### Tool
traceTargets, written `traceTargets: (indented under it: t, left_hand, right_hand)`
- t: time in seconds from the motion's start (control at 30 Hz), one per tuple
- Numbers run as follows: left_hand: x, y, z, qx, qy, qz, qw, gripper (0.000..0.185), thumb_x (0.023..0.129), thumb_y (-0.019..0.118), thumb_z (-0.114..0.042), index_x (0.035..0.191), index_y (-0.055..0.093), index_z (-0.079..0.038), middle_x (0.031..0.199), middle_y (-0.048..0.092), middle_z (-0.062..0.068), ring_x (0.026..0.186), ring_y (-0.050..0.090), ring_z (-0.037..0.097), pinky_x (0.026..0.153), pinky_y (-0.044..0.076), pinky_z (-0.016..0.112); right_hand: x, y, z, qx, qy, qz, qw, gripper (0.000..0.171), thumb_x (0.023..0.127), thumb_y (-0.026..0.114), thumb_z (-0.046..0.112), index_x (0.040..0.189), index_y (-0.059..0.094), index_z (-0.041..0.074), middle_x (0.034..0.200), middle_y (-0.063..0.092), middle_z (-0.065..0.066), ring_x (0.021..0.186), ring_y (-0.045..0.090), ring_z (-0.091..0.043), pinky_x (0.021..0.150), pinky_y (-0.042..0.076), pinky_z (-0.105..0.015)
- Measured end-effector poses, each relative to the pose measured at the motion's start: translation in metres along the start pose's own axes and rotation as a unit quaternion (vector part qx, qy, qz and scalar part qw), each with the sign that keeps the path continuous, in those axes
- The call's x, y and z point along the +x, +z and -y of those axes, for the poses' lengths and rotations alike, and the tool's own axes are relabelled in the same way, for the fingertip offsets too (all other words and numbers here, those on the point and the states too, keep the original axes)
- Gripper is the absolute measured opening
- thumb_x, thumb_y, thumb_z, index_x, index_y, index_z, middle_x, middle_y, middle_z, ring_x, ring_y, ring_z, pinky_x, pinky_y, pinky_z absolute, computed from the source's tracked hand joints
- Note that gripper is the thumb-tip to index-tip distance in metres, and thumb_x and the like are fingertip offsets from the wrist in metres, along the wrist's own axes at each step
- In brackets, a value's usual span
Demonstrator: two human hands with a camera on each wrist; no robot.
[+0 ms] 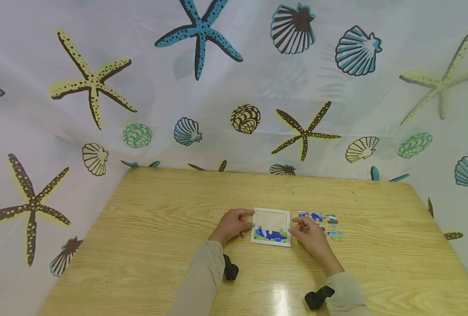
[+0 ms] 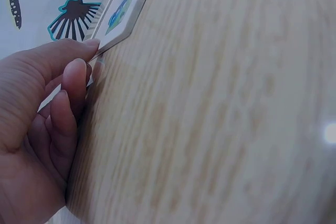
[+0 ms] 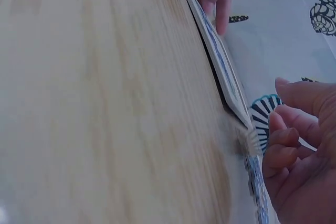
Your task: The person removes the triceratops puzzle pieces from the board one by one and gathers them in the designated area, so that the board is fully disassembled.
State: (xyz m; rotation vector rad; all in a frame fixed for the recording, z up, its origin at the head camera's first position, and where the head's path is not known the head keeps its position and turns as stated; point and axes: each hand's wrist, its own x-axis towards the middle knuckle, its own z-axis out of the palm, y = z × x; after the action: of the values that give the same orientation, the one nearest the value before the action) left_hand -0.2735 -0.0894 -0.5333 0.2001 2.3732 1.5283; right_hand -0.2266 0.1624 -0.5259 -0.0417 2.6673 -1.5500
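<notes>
A square jigsaw puzzle tray with a white border lies on the table. Blue, purple and green pieces fill its lower part; its upper part shows a bare base. My left hand holds the tray by its left edge, and the left wrist view has the thumb at a corner of the tray. Beside the right edge is my right hand, fingers loosely bent. In the right wrist view nothing shows between the thumb and fingers of that hand, which stand apart from the tray.
Several loose puzzle pieces lie right of the tray, partly hidden by the right hand. The wooden table meets a white curtain printed with starfish and shells at its back and sides. Black wrist cameras sit at both sleeves.
</notes>
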Motion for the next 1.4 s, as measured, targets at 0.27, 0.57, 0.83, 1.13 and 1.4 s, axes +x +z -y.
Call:
traceTargets:
  t: [0.27, 0.57, 0.83, 1.13, 1.4]
  left_hand:
    - [0.002, 0.005, 0.0, 0.006, 0.002, 0.0, 1.0, 0.04, 0.08, 0.069, -0.017, 0.119, 0.06, -0.019, 0.06, 0.052, 0.003, 0.042, 0.049, 0.012, 0.039, 0.034, 0.023]
    - [0.003, 0.01, 0.001, 0.0, 0.0, 0.004, 1.0, 0.04, 0.08, 0.069, -0.018, 0.119, 0.06, -0.02, 0.061, 0.052, 0.003, 0.043, 0.05, 0.013, 0.04, 0.036, 0.024]
    - [0.004, 0.012, 0.004, 0.001, 0.005, 0.006, 1.0, 0.04, 0.08, 0.068, -0.019, 0.12, 0.06, -0.02, 0.063, 0.053, 0.003, 0.044, 0.051, 0.012, 0.042, 0.038, 0.024]
    - [0.003, 0.003, 0.01, -0.006, 0.02, 0.012, 0.9997, 0.04, 0.081, 0.068, -0.019, 0.119, 0.06, -0.016, 0.07, 0.056, 0.004, 0.051, 0.054, 0.014, 0.049, 0.044, 0.026]
    - [-0.005, 0.002, 0.004, 0.023, 0.026, 0.027, 0.999, 0.033, 0.078, 0.07, -0.018, 0.111, 0.064, -0.016, 0.07, 0.055, 0.001, 0.056, 0.045, 0.012, 0.055, 0.04, 0.026]
  right_hand:
    - [0.002, 0.02, 0.008, 0.003, -0.009, 0.028, 1.0, 0.033, 0.08, 0.069, 0.018, 0.109, 0.059, 0.007, 0.08, 0.05, -0.003, 0.067, 0.045, -0.015, 0.056, 0.038, -0.026]
    - [0.0, 0.022, 0.006, -0.048, -0.017, 0.043, 0.998, 0.033, 0.075, 0.072, 0.013, 0.106, 0.061, 0.007, 0.079, 0.047, -0.003, 0.064, 0.039, -0.015, 0.058, 0.034, -0.026]
    - [0.0, 0.022, 0.005, -0.083, -0.043, 0.049, 0.994, 0.029, 0.075, 0.072, 0.011, 0.102, 0.063, 0.005, 0.079, 0.044, -0.002, 0.069, 0.037, -0.015, 0.062, 0.032, -0.028]
    - [0.004, 0.026, 0.008, -0.082, -0.05, 0.062, 0.993, 0.029, 0.077, 0.071, 0.012, 0.104, 0.063, 0.007, 0.079, 0.043, -0.002, 0.07, 0.038, -0.016, 0.064, 0.033, -0.03]
    - [0.007, 0.026, 0.011, -0.081, -0.027, 0.064, 0.994, 0.025, 0.077, 0.071, 0.014, 0.101, 0.065, 0.011, 0.08, 0.044, -0.002, 0.072, 0.039, -0.016, 0.065, 0.033, -0.031]
